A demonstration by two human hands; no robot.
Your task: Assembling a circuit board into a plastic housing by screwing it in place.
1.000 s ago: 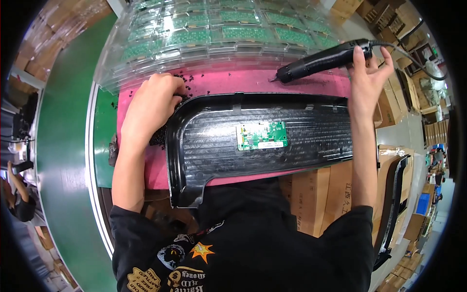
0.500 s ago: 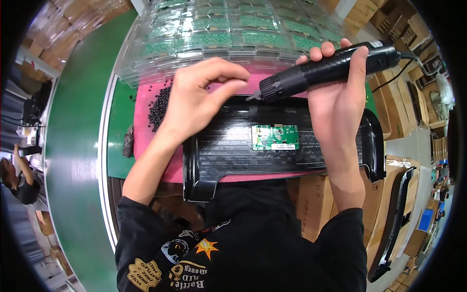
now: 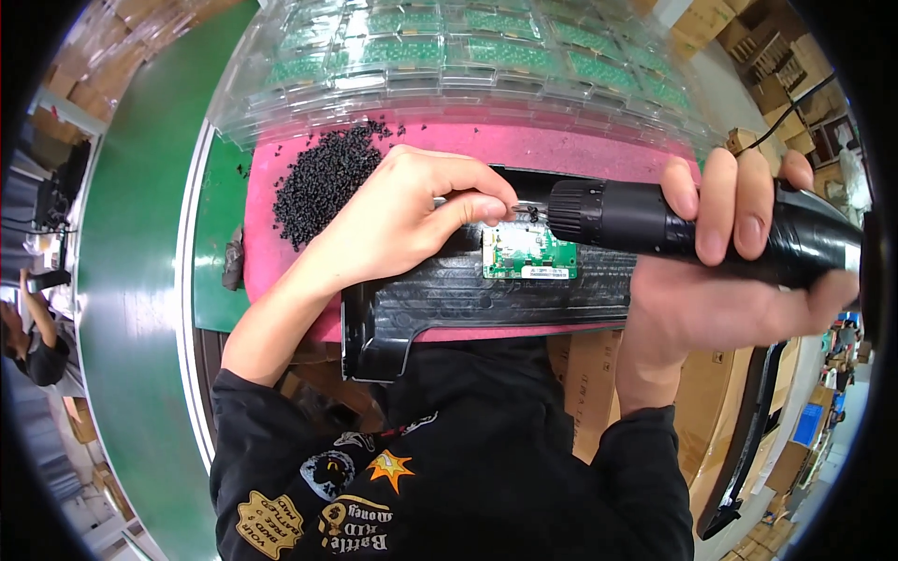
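A black ribbed plastic panel lies on a pink foam mat, with a small green circuit board set on it. My right hand grips a black electric screwdriver, its tip pointing left just above the board's top edge. My left hand pinches a small screw at the driver's tip, fingers closed around it. A cable runs from the driver's rear toward the upper right.
A heap of small black screws lies on the mat to the left. Clear plastic trays holding green boards stand behind. A green conveyor belt runs along the left. Cardboard boxes stand at the right; another person sits far left.
Both hands have come together over the circuit board. My left hand left the screw heap and now pinches at the driver tip; the screwdriver came down from the upper right toward the board.
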